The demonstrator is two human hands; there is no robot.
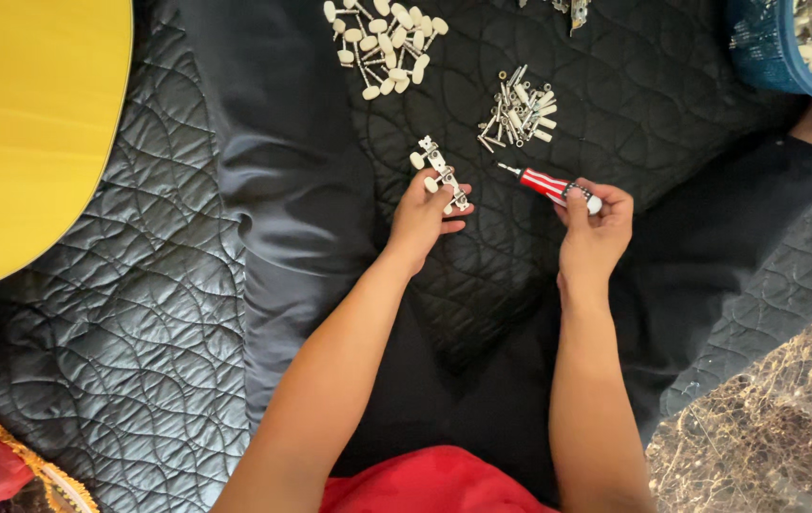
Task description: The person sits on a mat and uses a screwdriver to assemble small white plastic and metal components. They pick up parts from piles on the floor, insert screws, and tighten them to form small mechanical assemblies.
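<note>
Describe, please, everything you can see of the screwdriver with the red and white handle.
The screwdriver is small, with a red handle striped white, seemingly plastic, a white rounded end cap and a thin metal shaft ending in a fine tip. It lies nearly level, tip pointing up-left towards the white-knobbed tuner strip in the left hand, without touching it. The right hand grips it by the cap end, over the black quilted cloth.
</note>
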